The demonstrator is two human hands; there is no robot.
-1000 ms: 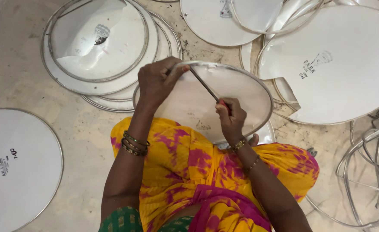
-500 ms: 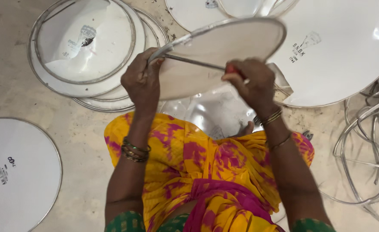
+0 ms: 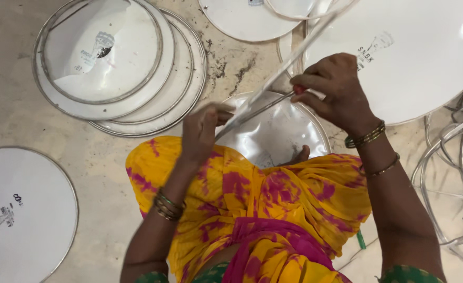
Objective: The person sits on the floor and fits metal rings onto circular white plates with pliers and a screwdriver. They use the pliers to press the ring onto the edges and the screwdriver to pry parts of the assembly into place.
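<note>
Floor point(image 3: 11, 105) pale stone, stained and cracked near top centre; bare strip open at far left between disc stacks, little free room elsewhere. Lap in yellow-and-pink cloth point(image 3: 273, 209) filling lower centre.

Left hand point(image 3: 202, 131) curled, fingers closed on lower end of thin metal hoop point(image 3: 284, 65); blurred, grip detail unclear. Right hand point(image 3: 336, 91) closed around red-handled tool point(image 3: 273, 102), slim metal shaft running down-left toward left hand. Hoop held raised on edge, seen nearly side-on as a bright diagonal streak from left hand up toward top right; blurred.

Shiny round disc point(image 3: 278, 131) flat on floor just below both hands, partly covered by cloth; glossy, wrinkled film surface, metal rim.

Count of other items: stack at upper left point(image 3: 116, 68), at least three rimmed white discs, printed mark on top one. Single white disc point(image 3: 22, 215) at left edge, cut off by frame. Large white disc point(image 3: 420, 57) at upper right, behind right hand. At least two more discs point(image 3: 242, 18) at top centre, partly out of view. Loose metal hoops point(image 3: 451, 173) tangled at right edge; number cannot be told.
</note>
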